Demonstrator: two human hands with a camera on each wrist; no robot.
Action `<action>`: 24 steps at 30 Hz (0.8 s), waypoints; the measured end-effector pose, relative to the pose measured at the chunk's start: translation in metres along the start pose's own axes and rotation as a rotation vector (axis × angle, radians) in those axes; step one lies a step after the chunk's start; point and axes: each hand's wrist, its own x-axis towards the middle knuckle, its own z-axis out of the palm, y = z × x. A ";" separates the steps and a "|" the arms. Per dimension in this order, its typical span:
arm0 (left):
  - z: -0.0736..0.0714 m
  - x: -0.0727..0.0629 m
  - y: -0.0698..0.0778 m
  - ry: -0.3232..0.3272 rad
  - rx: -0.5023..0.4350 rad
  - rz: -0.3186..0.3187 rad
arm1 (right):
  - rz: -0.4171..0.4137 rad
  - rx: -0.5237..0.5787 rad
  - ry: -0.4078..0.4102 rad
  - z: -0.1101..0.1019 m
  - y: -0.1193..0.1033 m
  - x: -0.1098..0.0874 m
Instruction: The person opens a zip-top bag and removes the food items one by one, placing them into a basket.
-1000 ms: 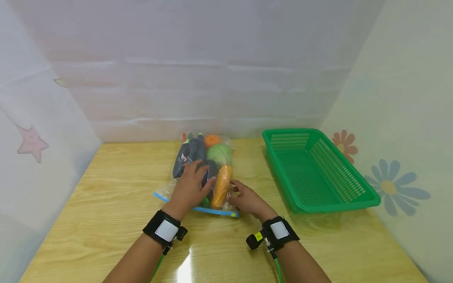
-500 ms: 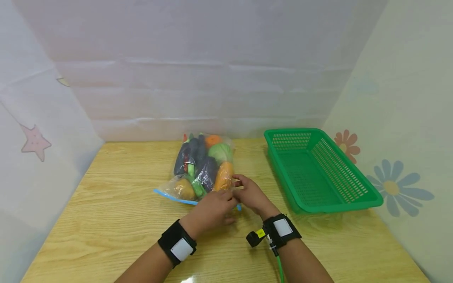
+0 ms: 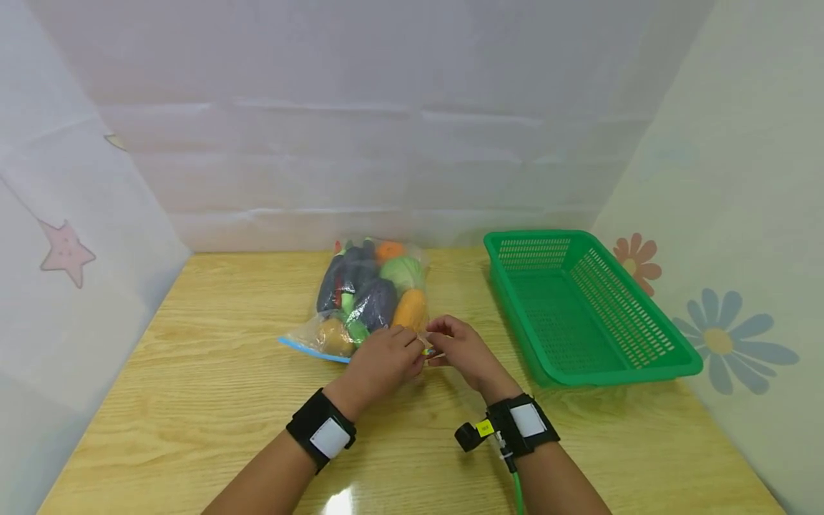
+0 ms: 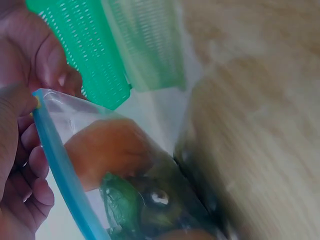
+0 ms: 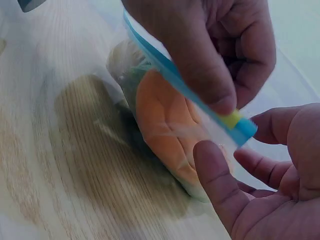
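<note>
A clear zip bag point(image 3: 309, 332) with a blue seal strip point(image 5: 170, 75) lies in the middle of the table. Inside show dark eggplants point(image 3: 376, 304), a green cabbage point(image 3: 402, 273), an orange-yellow long vegetable point(image 3: 410, 309) and a yellowish round item point(image 3: 336, 336). My left hand point(image 3: 384, 357) pinches the strip near its right corner, its thumb at the yellow slider point(image 5: 231, 119). Around that same corner, my right hand point(image 3: 470, 355) has thumb and fingers spread apart, with a fingertip right at the strip's end in the right wrist view.
To the right stands a green plastic basket point(image 3: 534, 342) with perforated sides. The wooden table point(image 3: 193, 400) meets a pale wall point(image 3: 322, 164) behind the bag and a side wall beyond the basket.
My left hand has moved from over the vegetables to the bag's right corner, where it now pinches the strip. The right hand has stayed near that corner, its fingers closer to the strip's end.
</note>
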 end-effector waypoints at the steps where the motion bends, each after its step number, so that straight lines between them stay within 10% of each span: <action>1: -0.001 0.001 -0.002 0.006 -0.010 -0.012 | 0.001 0.014 -0.004 -0.001 -0.001 -0.001; 15: -0.009 0.006 -0.009 0.088 -0.134 -0.160 | -0.281 -0.093 -0.128 -0.008 -0.010 -0.004; 24: -0.010 0.003 -0.010 0.111 -0.085 -0.136 | -0.262 -0.067 -0.059 -0.005 -0.004 -0.001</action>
